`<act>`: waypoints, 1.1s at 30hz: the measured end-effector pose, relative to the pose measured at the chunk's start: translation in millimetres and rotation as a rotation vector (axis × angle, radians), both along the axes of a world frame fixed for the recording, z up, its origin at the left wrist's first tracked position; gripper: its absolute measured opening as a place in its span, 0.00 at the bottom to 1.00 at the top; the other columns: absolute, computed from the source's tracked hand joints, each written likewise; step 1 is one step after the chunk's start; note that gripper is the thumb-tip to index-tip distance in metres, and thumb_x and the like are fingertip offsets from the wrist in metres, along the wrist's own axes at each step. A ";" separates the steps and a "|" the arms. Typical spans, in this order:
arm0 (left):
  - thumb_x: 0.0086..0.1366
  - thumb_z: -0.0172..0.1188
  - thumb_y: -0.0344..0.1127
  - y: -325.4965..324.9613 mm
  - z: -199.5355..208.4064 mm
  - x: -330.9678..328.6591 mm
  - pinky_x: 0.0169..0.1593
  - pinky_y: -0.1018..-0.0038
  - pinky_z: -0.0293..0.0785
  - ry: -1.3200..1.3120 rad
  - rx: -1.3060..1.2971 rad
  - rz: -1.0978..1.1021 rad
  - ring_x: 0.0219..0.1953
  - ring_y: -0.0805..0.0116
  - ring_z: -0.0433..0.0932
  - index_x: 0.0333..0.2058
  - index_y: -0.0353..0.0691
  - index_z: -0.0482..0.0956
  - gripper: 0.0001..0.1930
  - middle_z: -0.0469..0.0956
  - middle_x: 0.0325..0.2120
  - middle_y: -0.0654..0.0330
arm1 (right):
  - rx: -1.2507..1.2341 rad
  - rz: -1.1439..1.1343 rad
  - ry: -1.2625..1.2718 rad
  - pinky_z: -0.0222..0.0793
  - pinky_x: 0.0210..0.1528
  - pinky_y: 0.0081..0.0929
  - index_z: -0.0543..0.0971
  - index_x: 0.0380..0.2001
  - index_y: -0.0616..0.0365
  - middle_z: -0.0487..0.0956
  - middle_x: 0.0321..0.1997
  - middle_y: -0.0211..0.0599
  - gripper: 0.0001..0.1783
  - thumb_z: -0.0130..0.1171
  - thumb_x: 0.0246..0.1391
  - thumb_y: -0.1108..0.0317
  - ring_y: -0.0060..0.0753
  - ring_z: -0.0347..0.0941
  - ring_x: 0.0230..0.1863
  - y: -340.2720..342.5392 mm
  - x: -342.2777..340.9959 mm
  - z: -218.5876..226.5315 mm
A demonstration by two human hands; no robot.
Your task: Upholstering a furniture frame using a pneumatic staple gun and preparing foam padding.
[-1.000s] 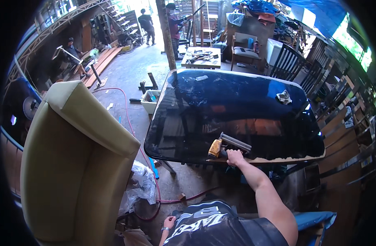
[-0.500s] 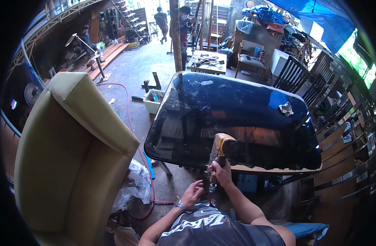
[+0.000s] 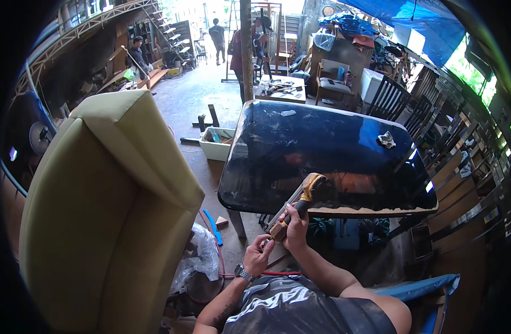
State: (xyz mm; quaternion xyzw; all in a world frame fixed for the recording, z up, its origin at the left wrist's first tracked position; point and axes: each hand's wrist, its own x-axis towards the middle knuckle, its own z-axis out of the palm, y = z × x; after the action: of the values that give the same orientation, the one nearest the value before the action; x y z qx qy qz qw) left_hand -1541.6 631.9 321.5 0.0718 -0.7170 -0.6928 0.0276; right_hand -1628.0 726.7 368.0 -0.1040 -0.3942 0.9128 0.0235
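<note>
My right hand point(image 3: 296, 229) is wrapped around the black grip of a yellow and black pneumatic staple gun point(image 3: 309, 188), held tilted in front of my body. Its rounded head points up and away, over the near edge of a glossy black tabletop point(image 3: 322, 139). With bent fingers pinched together, my left hand point(image 3: 257, 257) grips the lower end of the tool, beside the magazine and air fitting. The fingertips partly hide that end. A red air hose point(image 3: 280, 273) runs low behind my wrists.
A large olive upholstered chair point(image 3: 99, 222) stands close on my left, with clear plastic wrapping point(image 3: 202, 253) beside it. A white bin point(image 3: 215, 149) sits left of the table. Slatted chairs point(image 3: 390, 99) crowd the right. Several people are farther back.
My left hand has come up and closed on the staple gun's lower end. The tool has tilted, its head leaning to the right. The view has shifted slightly.
</note>
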 end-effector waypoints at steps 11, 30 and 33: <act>0.57 0.54 0.45 -24.9 -30.3 33.8 0.17 0.82 0.54 0.001 0.054 0.020 0.15 0.83 0.57 0.39 0.39 0.73 0.16 0.63 0.11 0.70 | 0.103 0.043 -0.049 0.66 0.26 0.17 0.64 0.28 0.52 0.65 0.19 0.25 0.08 0.52 0.46 0.69 0.16 0.64 0.20 -26.3 37.8 -11.6; 0.60 0.49 0.46 29.5 -45.3 -70.6 0.21 0.81 0.59 -0.205 0.002 -0.058 0.18 0.81 0.61 0.40 0.37 0.71 0.18 0.66 0.16 0.68 | 0.081 0.073 -0.137 0.64 0.22 0.16 0.64 0.28 0.53 0.66 0.19 0.26 0.09 0.53 0.46 0.71 0.17 0.65 0.18 34.1 -78.8 -51.9; 0.60 0.48 0.46 40.6 -47.2 -90.9 0.21 0.81 0.58 -0.239 0.047 -0.072 0.18 0.81 0.60 0.41 0.37 0.70 0.18 0.65 0.16 0.69 | 0.136 0.067 -0.150 0.65 0.24 0.17 0.65 0.27 0.52 0.65 0.17 0.26 0.06 0.52 0.46 0.71 0.18 0.65 0.18 43.4 -98.4 -50.1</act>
State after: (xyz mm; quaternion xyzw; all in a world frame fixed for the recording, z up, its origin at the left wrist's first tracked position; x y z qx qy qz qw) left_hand -1632.5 672.5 274.3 0.1287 -0.7009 -0.6964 -0.0844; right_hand -1726.4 770.1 317.9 -0.1569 -0.4590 0.8740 -0.0298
